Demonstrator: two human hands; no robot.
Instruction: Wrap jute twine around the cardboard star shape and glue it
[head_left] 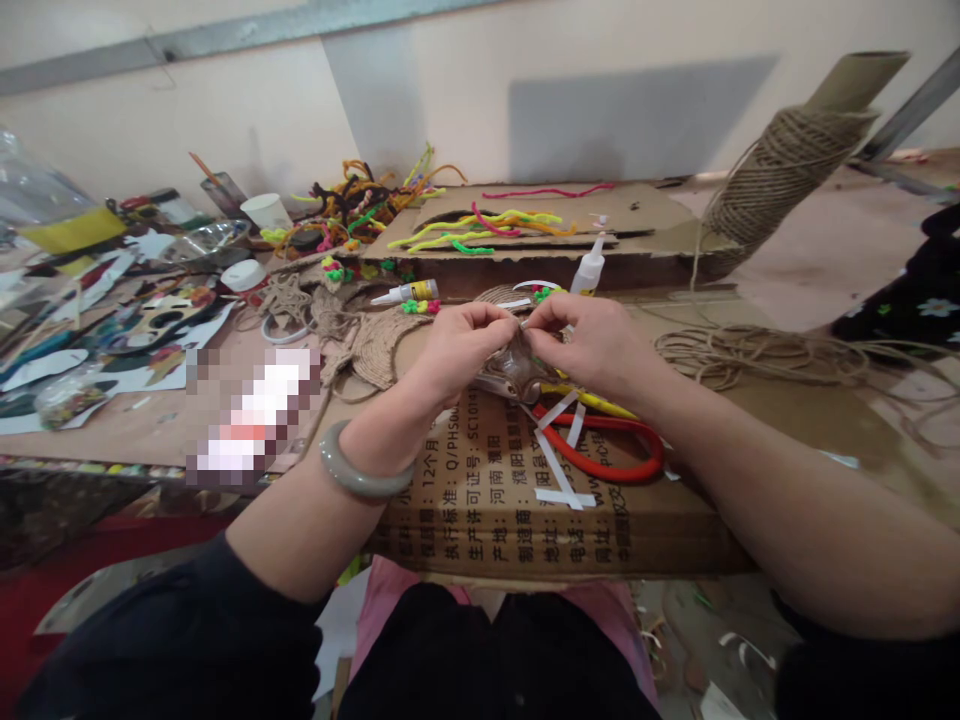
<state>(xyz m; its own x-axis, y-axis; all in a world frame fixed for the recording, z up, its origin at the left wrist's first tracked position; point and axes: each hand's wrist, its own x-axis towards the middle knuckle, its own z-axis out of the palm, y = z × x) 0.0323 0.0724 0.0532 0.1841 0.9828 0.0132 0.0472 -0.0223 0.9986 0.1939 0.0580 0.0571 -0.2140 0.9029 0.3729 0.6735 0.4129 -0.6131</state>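
Note:
My left hand (466, 345), with a grey-green bangle (365, 478) at the wrist, is closed in a pinch. Across from it, my right hand (592, 338) pinches too, and the fingertips of both nearly meet. Just beneath them is a small glossy brownish piece (516, 368); what exactly the fingertips grip is hidden. Scissors with red handles (652, 452) lie under the hands on a cardboard box (480, 520), near white paper strips (557, 470). Flat coiled twine work (379, 350) is left of my left hand. Behind my right hand stands a white glue bottle (590, 268).
A second glue bottle (414, 292) lies behind the left hand. Colourful pipe cleaners (480, 228) rest on raised cardboard (637, 215). A twine-wound tube (791, 180) leans at right above loose twine (720, 352). Jars, a paint palette (169, 318) and papers crowd the left.

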